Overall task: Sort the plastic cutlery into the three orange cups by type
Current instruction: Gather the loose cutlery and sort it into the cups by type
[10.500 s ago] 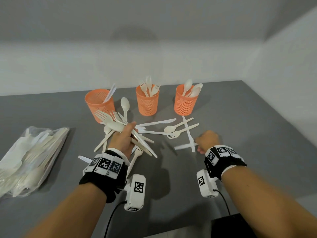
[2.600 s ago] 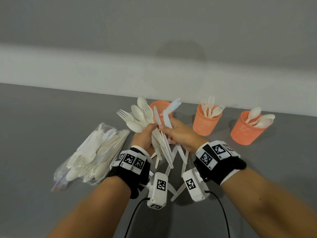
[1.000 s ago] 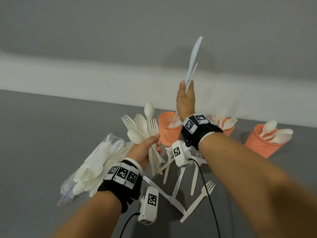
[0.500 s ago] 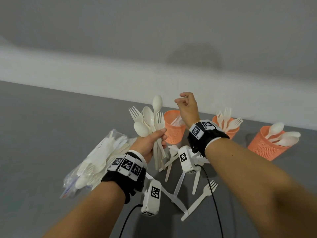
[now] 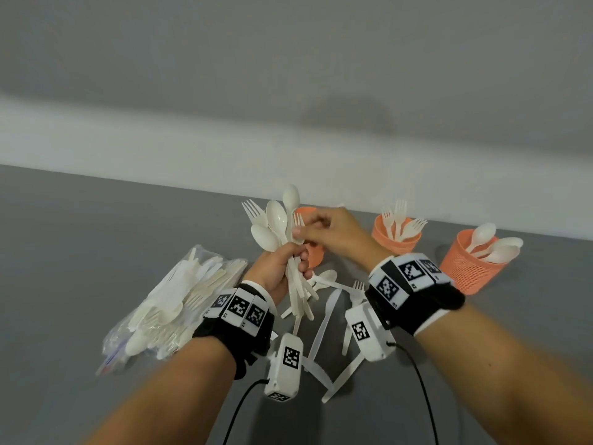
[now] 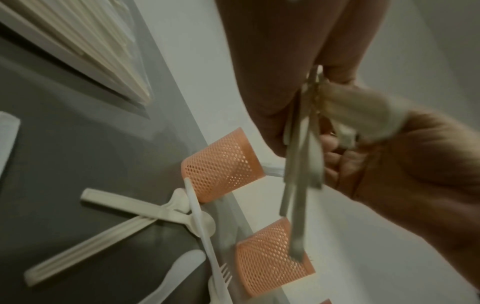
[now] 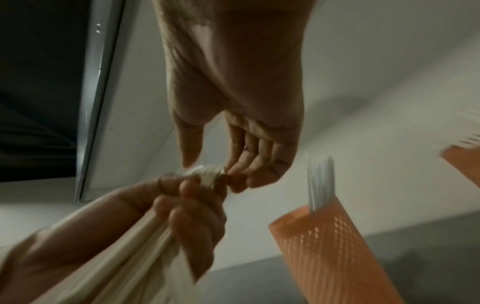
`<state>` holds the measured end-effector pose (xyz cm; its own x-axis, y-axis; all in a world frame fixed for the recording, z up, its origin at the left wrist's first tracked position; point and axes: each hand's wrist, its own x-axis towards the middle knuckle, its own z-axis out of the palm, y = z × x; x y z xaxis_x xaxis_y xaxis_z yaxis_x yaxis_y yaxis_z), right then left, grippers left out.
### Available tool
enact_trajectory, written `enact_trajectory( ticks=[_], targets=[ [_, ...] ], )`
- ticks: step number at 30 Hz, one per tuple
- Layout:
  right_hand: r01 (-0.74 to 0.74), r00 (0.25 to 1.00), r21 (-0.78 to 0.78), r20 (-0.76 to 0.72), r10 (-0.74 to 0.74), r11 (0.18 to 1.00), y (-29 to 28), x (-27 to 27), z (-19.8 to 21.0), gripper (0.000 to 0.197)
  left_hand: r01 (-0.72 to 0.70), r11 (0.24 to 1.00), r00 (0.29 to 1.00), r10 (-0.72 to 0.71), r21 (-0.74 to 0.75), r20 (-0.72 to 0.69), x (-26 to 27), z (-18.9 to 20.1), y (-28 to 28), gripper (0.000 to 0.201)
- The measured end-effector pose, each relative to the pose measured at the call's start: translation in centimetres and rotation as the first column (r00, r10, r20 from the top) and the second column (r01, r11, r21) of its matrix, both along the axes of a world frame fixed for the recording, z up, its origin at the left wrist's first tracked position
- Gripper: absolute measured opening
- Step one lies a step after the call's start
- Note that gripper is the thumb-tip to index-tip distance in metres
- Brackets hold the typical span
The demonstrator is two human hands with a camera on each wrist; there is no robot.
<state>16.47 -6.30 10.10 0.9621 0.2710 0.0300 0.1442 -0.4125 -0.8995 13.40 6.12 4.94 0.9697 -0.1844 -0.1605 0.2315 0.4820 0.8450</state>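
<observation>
Working from the near edge outward, we first meet loose cutlery (image 5: 324,329) lying crossed on the grey table (image 5: 80,252) between our wrists: knives and forks not yet sorted. To the left lies a clear bag (image 5: 173,303) of more utensils, well apart from the cups.

Above the loose pieces, our left hand (image 5: 276,271) is clenched around a mixed bundle (image 5: 282,226) of spoons and forks, handles down and heads fanned upward. We judge this grip serves as a holder: it presents the heads so each type can be read and drawn out singly.

Our right hand (image 5: 333,232) reaches across to the top of the bundle, thumb and fingertips closing on a fork head (image 5: 298,220). The right wrist view shows the fingers at the bundle's top, but blur prevents confirming a firm pinch.

Beyond the hands stand the three orange cups. The left cup (image 5: 313,255), mostly hidden behind the hands, holds pale blades, seemingly knives, in the right wrist view. The middle cup (image 5: 394,239) holds forks, tines up. The right cup (image 5: 468,264) holds spoons.

The next step is probably drawing the fork free and carrying it to the middle cup.
</observation>
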Motion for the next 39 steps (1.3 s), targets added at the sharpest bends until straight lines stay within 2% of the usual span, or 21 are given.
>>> enact_trajectory(
  ticks=[5, 8, 10, 13, 16, 19, 22, 25, 27, 29, 31, 32, 35, 37, 39],
  targets=[
    [0.038, 0.988, 0.249, -0.154, 0.001, 0.968, -2.0, -1.6, -0.7, 0.008, 0.077, 0.997, 0.997, -0.077, -0.007, 0.017, -0.1, 0.3, -1.3, 0.014],
    [0.143, 0.984, 0.474, -0.16, -0.075, 0.869, -3.3, -1.9, -0.4, 0.012, 0.147, 0.989, 0.989, -0.147, -0.032, -0.007, 0.2, 0.2, -1.8, 0.033],
    [0.175, 0.984, 0.566, -0.115, -0.133, 0.805, -4.1, -2.2, 0.0, 0.014, 0.103, 0.994, 0.994, -0.104, -0.041, -0.023, 0.3, 0.1, -2.2, 0.028],
    [0.189, 0.982, 0.507, -0.12, -0.148, 0.841, -5.1, -2.7, -0.1, 0.015, 0.097, 0.992, 0.995, -0.099, -0.086, -0.016, -0.2, 0.2, -2.5, 0.014],
    [0.17, 0.985, 0.378, -0.047, -0.165, 0.91, -5.0, -3.8, -0.3, 0.011, 0.181, 0.981, 0.983, -0.182, -0.067, -0.008, -0.8, 0.5, -3.1, 0.015],
    [0.174, 0.957, 0.389, 0.15, -0.249, 0.905, -4.3, -4.8, 0.3, 0.006, 0.126, 0.979, 0.99, -0.135, 0.162, 0.047, -1.4, 1.0, -4.4, 0.005],
    [0.094, 0.967, 0.348, 0.191, -0.169, 0.933, -3.7, -5.2, 0.9, 0.025, -0.049, 0.918, 0.992, 0.0, 0.393, 0.125, -1.6, 0.8, -5.4, 0.01],
    [0.082, 0.983, 0.219, 0.145, -0.116, 0.972, -3.1, -5.2, 0.7, 0.053, -0.195, 0.852, 0.975, 0.116, 0.487, 0.189, -1.9, 0.6, -6.2, 0.026],
    [0.134, 0.975, 0.173, 0.152, -0.161, 0.976, -2.8, -4.9, 0.4, 0.058, -0.255, 0.805, 0.956, 0.128, 0.536, 0.263, -2.3, 0.6, -6.7, 0.03],
    [0.156, 0.969, 0.146, 0.17, -0.18, 0.977, -2.6, -4.6, 0.2, 0.041, -0.256, 0.801, 0.948, 0.097, 0.541, 0.304, -2.7, 0.6, -6.9, 0.042],
    [0.164, 0.973, 0.154, 0.136, -0.185, 0.974, -2.8, -4.4, 0.2, 0.019, -0.224, 0.838, 0.947, 0.067, 0.497, 0.314, -2.8, 0.6, -6.8, 0.044],
    [0.161, 0.979, 0.179, 0.095, -0.18, 0.971, -3.0, -4.2, 0.1, 0.015, -0.199, 0.86, 0.951, 0.053, 0.469, 0.306, -2.8, 0.6, -6.7, 0.044],
    [0.173, 0.984, 0.296, -0.083, -0.156, 0.939, -3.7, -3.8, -0.2, 0.011, -0.131, 0.899, 0.96, 0.009, 0.418, 0.281, -2.7, 0.4, -6.3, 0.046],
    [0.211, 0.971, 0.378, -0.19, -0.148, 0.901, -4.2, -3.7, -0.2, 0.015, -0.115, 0.91, 0.963, 0.003, 0.398, 0.27, -2.6, 0.0, -6.2, 0.047],
    [0.229, 0.967, 0.379, -0.192, -0.165, 0.897, -4.4, -3.7, -0.1, 0.018, -0.131, 0.903, 0.968, 0.028, 0.409, 0.248, -2.5, -0.5, -6.2, 0.047]
  ],
)
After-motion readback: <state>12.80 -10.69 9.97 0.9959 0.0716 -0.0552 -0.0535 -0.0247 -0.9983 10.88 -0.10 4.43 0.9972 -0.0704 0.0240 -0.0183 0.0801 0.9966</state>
